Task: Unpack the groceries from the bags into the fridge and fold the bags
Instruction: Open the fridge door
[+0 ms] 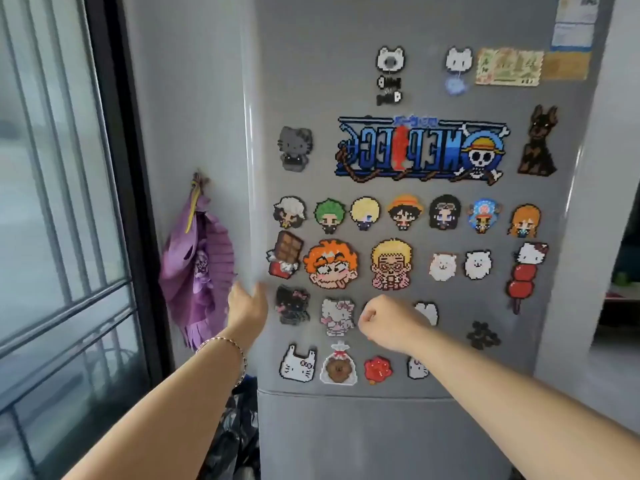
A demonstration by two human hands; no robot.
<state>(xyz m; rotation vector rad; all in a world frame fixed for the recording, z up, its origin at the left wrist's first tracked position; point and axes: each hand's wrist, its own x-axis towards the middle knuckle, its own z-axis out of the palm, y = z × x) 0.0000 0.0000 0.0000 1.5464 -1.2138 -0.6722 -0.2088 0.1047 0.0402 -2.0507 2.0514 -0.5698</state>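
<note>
Here, magnet-covered fridge door [311, 81] nr window [52, 168]

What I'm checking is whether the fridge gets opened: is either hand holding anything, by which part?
The left hand grips the upper fridge door by its left edge, low down; the right hand is fisted, empty.

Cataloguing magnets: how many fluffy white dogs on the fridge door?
2: left dog and right dog, side by side above the right hand; a white magnet behind it might be another.
</note>
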